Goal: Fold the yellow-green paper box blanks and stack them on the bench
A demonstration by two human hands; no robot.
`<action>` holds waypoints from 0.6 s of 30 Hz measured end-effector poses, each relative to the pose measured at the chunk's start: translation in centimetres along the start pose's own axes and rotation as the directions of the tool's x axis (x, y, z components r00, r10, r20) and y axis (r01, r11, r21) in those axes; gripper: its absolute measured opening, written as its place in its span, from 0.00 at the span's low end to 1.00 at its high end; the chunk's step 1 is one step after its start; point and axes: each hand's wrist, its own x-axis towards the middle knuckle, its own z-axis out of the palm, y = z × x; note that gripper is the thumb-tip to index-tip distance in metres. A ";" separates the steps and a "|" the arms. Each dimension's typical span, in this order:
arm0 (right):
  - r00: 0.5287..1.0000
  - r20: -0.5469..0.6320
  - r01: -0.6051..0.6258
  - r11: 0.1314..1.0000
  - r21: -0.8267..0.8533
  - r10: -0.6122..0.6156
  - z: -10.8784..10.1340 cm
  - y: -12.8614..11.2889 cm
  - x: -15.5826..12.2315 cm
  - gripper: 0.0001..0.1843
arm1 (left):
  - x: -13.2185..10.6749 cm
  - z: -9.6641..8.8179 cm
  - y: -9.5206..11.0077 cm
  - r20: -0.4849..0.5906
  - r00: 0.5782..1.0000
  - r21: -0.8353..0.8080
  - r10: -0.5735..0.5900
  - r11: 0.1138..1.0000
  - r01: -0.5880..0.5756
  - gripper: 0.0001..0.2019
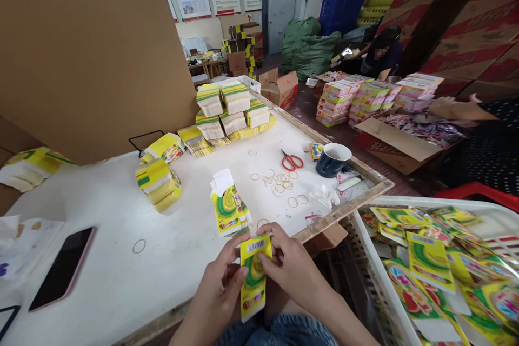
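Observation:
A yellow-and-green printed packet (pixel 254 275) with a barcode at its top is gripped from both sides, just over the near edge of the white table (pixel 121 275). My left hand (pixel 221 286) holds its left edge with thumb and fingers. My right hand (pixel 290 265) pinches its upper right corner. Just beyond my hands lies a small stack of the same packets (pixel 229 208). Several loose rubber bands (pixel 279 184) are scattered on the table past that stack.
A white crate (pixel 377 259) of loose packets stands at my right. Banded packet bundles (pixel 160 181) and a larger pile (pixel 231 111) sit further back. Red scissors (pixel 292 161), a dark mug (pixel 333 159) and a phone (pixel 62 267) are on the table. Another person sits by boxes at the far right.

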 end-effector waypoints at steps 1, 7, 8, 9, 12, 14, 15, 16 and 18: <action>1.000 0.001 0.004 1.000 -0.022 -0.004 0.1 -0.1 0.1 0.20 | 0.0 0.0 0.0 0.000 1.000 -0.012 -0.004 1.000 0.004 0.23; 0.999 -0.046 -0.024 0.999 -0.037 0.022 0.5 -0.6 0.2 0.21 | 0.1 0.3 0.5 -0.016 1.000 0.003 0.001 1.000 0.000 0.21; 0.998 -0.055 -0.020 1.000 -0.020 0.019 0.4 -0.6 0.2 0.21 | 0.1 0.2 0.7 -0.031 1.000 0.000 0.006 1.000 -0.006 0.21; 0.999 -0.053 -0.002 1.000 0.004 0.003 0.3 -0.5 0.2 0.20 | 0.2 0.1 0.8 -0.048 0.999 -0.014 0.006 1.000 -0.006 0.20; 0.994 -0.038 0.106 0.987 0.119 -0.102 -0.1 -0.2 0.3 0.15 | 0.3 0.1 1.3 -0.079 0.997 -0.097 -0.018 0.995 0.010 0.21; 0.990 -0.052 0.142 0.964 0.225 -0.133 -0.2 -0.1 0.2 0.13 | 0.5 0.5 1.5 -0.070 0.997 -0.135 -0.024 0.991 0.014 0.21; 0.989 -0.066 0.143 0.948 0.283 -0.130 -0.2 -0.1 0.2 0.12 | 0.6 0.9 1.6 -0.062 0.998 -0.142 -0.014 0.990 0.005 0.20; 0.990 -0.078 0.139 0.933 0.333 -0.120 -0.4 -0.1 0.1 0.12 | 0.8 1.4 1.6 -0.051 0.999 -0.134 0.004 0.991 -0.011 0.20; 0.986 -0.124 0.150 0.923 0.356 -0.113 -1.6 -0.2 -0.5 0.11 | 1.3 2.0 1.9 -0.037 0.998 -0.028 0.060 0.998 -0.061 0.17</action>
